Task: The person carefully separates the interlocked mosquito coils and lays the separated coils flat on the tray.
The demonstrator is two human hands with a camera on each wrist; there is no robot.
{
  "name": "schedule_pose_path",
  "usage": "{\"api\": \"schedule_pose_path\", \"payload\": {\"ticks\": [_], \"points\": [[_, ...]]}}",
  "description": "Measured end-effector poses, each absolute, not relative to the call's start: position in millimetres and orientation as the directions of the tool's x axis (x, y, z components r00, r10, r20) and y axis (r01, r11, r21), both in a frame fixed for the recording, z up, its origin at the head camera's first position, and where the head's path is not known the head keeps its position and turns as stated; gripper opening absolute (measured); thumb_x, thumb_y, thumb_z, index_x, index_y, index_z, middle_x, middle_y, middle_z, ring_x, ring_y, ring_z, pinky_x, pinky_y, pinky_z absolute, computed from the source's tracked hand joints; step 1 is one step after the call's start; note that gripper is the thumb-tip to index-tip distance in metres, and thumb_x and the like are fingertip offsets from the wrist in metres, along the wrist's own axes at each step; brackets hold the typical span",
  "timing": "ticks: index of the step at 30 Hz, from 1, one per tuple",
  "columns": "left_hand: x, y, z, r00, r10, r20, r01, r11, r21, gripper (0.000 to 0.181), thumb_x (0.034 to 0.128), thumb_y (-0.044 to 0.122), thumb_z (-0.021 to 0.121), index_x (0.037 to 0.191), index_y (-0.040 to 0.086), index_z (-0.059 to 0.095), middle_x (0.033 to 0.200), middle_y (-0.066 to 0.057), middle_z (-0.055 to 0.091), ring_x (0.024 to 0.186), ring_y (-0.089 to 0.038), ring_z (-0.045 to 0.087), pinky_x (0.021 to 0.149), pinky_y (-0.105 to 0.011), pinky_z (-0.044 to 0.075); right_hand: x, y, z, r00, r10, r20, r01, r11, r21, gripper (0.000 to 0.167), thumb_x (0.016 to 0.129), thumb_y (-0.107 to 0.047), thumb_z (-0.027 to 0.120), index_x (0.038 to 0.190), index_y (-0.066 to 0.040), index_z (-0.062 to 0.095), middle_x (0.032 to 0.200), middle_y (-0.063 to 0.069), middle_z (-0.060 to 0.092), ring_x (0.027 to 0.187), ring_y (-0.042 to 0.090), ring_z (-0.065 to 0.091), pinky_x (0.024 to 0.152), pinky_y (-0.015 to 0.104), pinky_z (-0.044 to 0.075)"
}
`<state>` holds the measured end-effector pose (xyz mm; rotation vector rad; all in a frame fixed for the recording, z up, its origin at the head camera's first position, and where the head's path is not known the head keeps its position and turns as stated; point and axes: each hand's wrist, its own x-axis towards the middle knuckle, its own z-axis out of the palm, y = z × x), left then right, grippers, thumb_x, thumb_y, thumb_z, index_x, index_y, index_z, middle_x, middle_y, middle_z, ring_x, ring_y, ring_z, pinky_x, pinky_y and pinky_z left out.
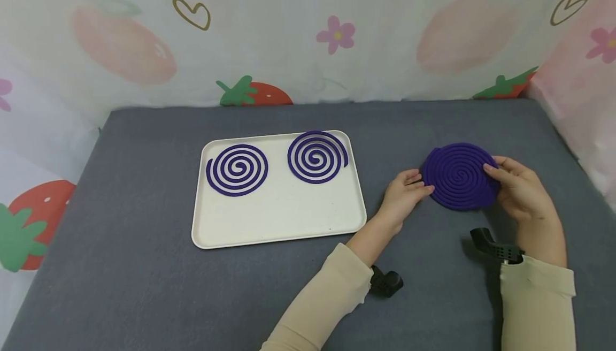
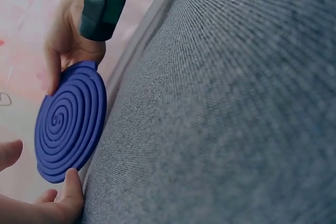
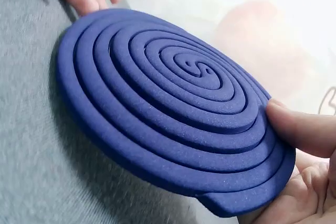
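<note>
A tightly wound dark purple spiral disc is held a little above the grey cloth, right of the tray. My right hand pinches its right edge, thumb on top and fingers beneath, as the right wrist view also shows on the disc. At the disc's left edge, my left hand touches it with nearly straight fingers; in the left wrist view a fingertip meets the rim of the disc. Two looser purple spirals, one left and one right, lie on the white tray.
The tray stands left of my hands on the grey-covered table, with my left forearm by its lower right corner. A printed curtain hangs behind the table. Black devices are strapped at both wrists.
</note>
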<state>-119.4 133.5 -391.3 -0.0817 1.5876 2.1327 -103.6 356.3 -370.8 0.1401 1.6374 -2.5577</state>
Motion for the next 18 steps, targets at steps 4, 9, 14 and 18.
{"api": "schedule_pose_path", "payload": {"ticks": [4,9,14,18], "points": [[-120.2,131.2,-391.7,-0.9,0.306,-0.311,-0.39,-0.24,0.889,0.048,0.0848,0.002,0.068,0.129,0.0,0.051,0.119,-0.006,0.058,0.109,-0.02,0.056,0.09,-0.028,0.049,-104.3,349.8,-363.8,-0.994,-0.043,-0.1,0.109,-0.417,-0.902,0.02,0.096,0.008,0.043,0.099,-0.001,0.061,0.09,0.007,0.066,0.078,0.016,0.065,0.062,0.025,0.055],[-120.6,124.9,-392.9,-0.903,0.307,-0.3,-0.383,-0.259,0.887,0.042,0.0851,0.005,0.069,0.125,0.002,0.055,0.109,-0.001,0.059,0.099,-0.015,0.059,0.086,-0.028,0.051,-105.5,339.0,-356.8,-0.995,-0.095,-0.038,0.079,-0.466,-0.881,0.025,0.097,0.01,0.038,0.1,0.001,0.061,0.091,0.01,0.067,0.078,0.018,0.066,0.063,0.027,0.055],[-121.9,113.4,-391.7,-0.884,0.4,-0.244,-0.384,-0.321,0.866,0.04,0.0874,0.004,0.066,0.125,-0.003,0.055,0.109,-0.009,0.064,0.097,-0.019,0.064,0.083,-0.028,0.053,-105.9,316.1,-350.1,-0.989,-0.145,0.036,0.045,-0.523,-0.851,0.027,0.098,0.01,0.033,0.102,0.004,0.06,0.091,0.011,0.066,0.077,0.02,0.065,0.064,0.027,0.055],[-125.1,92.6,-387.2,-0.872,0.46,-0.171,-0.355,-0.351,0.866,0.038,0.0899,0.002,0.061,0.126,-0.005,0.054,0.113,-0.017,0.064,0.098,-0.023,0.064,0.082,-0.032,0.054,-106.7,288.2,-346.1,-0.987,-0.151,0.057,0.037,-0.554,-0.832,0.026,0.098,0.008,0.034,0.101,0.004,0.06,0.089,0.011,0.065,0.076,0.019,0.065,0.064,0.026,0.054]]}}
